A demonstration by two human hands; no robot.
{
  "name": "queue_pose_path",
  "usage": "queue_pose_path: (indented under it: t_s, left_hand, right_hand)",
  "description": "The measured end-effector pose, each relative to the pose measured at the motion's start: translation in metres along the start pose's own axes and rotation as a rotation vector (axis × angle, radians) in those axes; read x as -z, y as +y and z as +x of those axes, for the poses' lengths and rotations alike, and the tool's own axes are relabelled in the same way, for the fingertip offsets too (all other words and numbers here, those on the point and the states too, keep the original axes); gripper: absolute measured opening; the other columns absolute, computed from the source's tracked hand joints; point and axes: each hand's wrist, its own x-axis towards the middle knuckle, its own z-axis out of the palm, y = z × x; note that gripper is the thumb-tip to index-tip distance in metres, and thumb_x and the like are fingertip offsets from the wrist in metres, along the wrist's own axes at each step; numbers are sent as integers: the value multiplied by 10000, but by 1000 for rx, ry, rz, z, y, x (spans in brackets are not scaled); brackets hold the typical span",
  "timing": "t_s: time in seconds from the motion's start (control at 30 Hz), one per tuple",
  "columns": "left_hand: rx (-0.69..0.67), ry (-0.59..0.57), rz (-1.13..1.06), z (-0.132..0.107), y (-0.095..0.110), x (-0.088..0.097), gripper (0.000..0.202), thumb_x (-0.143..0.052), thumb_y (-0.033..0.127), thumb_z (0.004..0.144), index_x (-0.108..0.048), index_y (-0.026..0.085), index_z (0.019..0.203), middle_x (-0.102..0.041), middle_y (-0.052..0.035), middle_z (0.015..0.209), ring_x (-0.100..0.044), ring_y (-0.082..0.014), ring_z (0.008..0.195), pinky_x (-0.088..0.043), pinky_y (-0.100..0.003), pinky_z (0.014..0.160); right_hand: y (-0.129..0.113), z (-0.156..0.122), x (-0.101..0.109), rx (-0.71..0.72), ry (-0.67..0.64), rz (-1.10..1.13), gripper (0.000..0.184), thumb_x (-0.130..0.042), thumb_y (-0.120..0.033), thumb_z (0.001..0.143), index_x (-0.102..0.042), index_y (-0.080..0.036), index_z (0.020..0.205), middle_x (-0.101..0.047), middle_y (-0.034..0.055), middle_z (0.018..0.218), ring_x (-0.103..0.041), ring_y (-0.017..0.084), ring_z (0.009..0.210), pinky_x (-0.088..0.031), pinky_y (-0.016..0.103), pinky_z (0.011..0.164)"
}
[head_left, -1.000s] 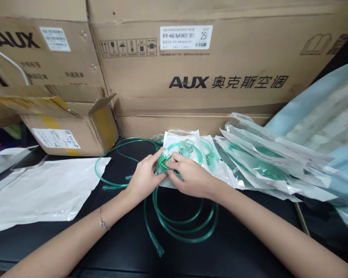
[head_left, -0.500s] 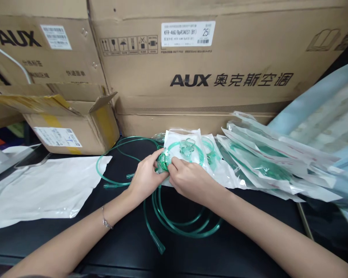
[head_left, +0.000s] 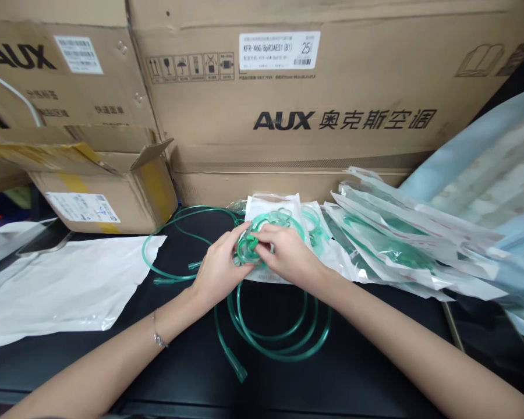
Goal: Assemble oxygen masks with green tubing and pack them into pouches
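Observation:
My left hand (head_left: 222,261) is curled around a clear green plastic oxygen mask (head_left: 243,250), whose shape is largely covered by my fingers. Against the mask, my right hand (head_left: 288,251) pinches a small bright green piece (head_left: 252,240) between thumb and fingertips; I cannot make out whether it is a strap or a fitting. Green tubing (head_left: 283,356) lies in loops below both hands on the black tabletop, and one end with a flared connector (head_left: 236,368) points toward me. Behind my hands, white-backed clear packets (head_left: 274,203) lie with more green tubing and mask parts.
Several sealed packets (head_left: 393,244) are piled at the right, by a dark flat object (head_left: 489,326). At the left lie a white plastic bag (head_left: 70,285) and a phone (head_left: 46,237). An open carton (head_left: 135,203) and a large AUX box (head_left: 288,151) stand behind.
My right fingers have shifted slightly up and opened a little around the bright green piece, which shows more now. My left hand keeps its hold on the mask. The view has shifted slightly.

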Motion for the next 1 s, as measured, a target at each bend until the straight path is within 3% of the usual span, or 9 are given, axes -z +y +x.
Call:
queue_pose_path:
  t_s: [0.17, 0.23, 0.4, 0.53, 0.6, 0.73, 0.9, 1.0]
  left_hand:
    - [65, -27, -1, 0, -1, 0, 580, -577, 182, 694, -403, 226, 1245, -579, -44, 1174, -563, -217, 1034, -458, -337, 863]
    - [101, -45, 7, -1, 0, 0, 581, -579, 204, 701, -394, 243, 1250, -599, -37, 1138, -583, -227, 994, -471, -349, 830]
    - [84, -33, -9, -2, 2, 0, 578, -584, 228, 714, -381, 265, 1254, -579, -32, 1179, -568, -229, 1030, -462, -356, 839]
    - [86, -32, 3, -2, 2, -1, 580, -587, 265, 722, -370, 263, 1260, -572, -36, 1189, -574, -227, 1017, -464, -359, 836]
    - [96, -37, 14, -2, 1, -2, 570, -581, 270, 728, -370, 264, 1257, -562, -33, 1206, -565, -228, 1039, -463, -355, 839]
    - [118, -40, 39, -1, -1, -1, 587, -583, 263, 718, -363, 253, 1263, -570, -37, 1196, -557, -234, 1054, -460, -349, 842]
    - [161, -68, 174, -1, 3, 3, 578, -549, 245, 717, -353, 277, 1260, -624, -38, 1075, -612, -254, 931, -479, -340, 719]
    - [214, -130, 298, -1, 6, 5, 532, -546, 301, 721, -381, 301, 1226, -657, -31, 921, -637, -285, 834, -465, -336, 626]
  right_hand:
    - [-10, -4, 5, 118, -165, -162, 239, -389, -132, 862, -610, -131, 769, -570, 55, 746, -466, 177, 770, -354, 329, 760]
    - [-11, -6, 8, 150, -161, -248, 258, -383, -143, 871, -618, -142, 765, -562, 71, 788, -456, 181, 776, -348, 336, 748]
    - [-5, -5, 4, 66, 133, -266, 181, -533, -227, 813, -678, -184, 714, -515, 88, 837, -452, 211, 815, -373, 338, 692]
    - [2, -5, -1, 140, 295, -130, 137, -558, -201, 786, -683, -179, 738, -508, 113, 1133, -461, 242, 1050, -415, 366, 815]
    - [4, -6, -4, 178, 268, -112, 169, -501, -177, 821, -669, -159, 811, -560, 105, 1140, -518, 212, 1029, -430, 349, 837]
    - [2, -8, -11, 206, 198, -159, 240, -386, -142, 879, -619, -125, 934, -667, 76, 969, -595, 172, 905, -418, 339, 881]
    - [-7, -10, -14, 121, 72, -173, 305, -329, -77, 855, -529, -52, 1084, -642, 116, 965, -552, 189, 943, -276, 410, 992]
    - [-8, -10, -11, 75, 51, -165, 289, -359, -122, 847, -596, -106, 1010, -601, 116, 1018, -495, 218, 988, -301, 412, 946]
